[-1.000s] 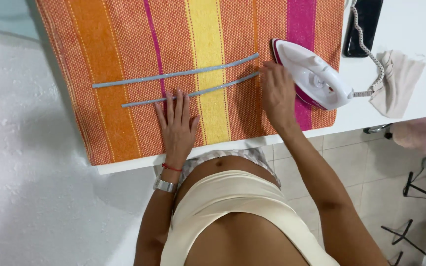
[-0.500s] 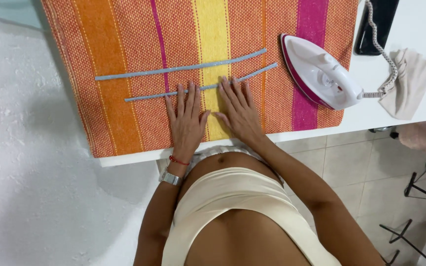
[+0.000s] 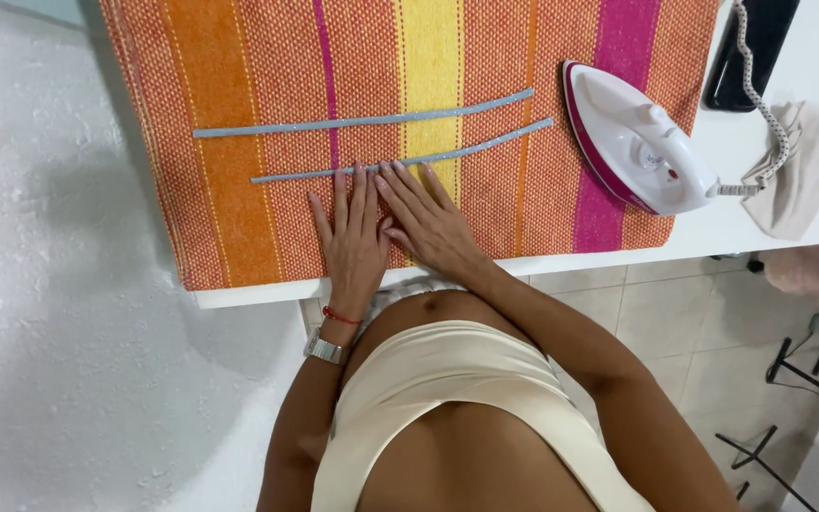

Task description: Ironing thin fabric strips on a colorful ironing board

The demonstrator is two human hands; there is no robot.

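Both hands flat, palms down, side by side on striped woven cloth (image 3: 239,85) near its front edge. Left hand (image 3: 353,242) open, fingers spread, holding nothing; fingertips touching lower grey strip (image 3: 400,161). Right hand (image 3: 428,223) open, fingers together and angled up-left, holding nothing, tips at same strip, just beside left hand. Upper grey strip (image 3: 362,121) lying apart above, roughly parallel, untouched. White and magenta iron (image 3: 637,142) lying at right edge of cloth, well apart from hands, cord running to upper right. Beige rag (image 3: 808,166) on white bench (image 3: 808,66) right of iron. Silver watch (image 3: 324,348) and red thread band on left wrist.
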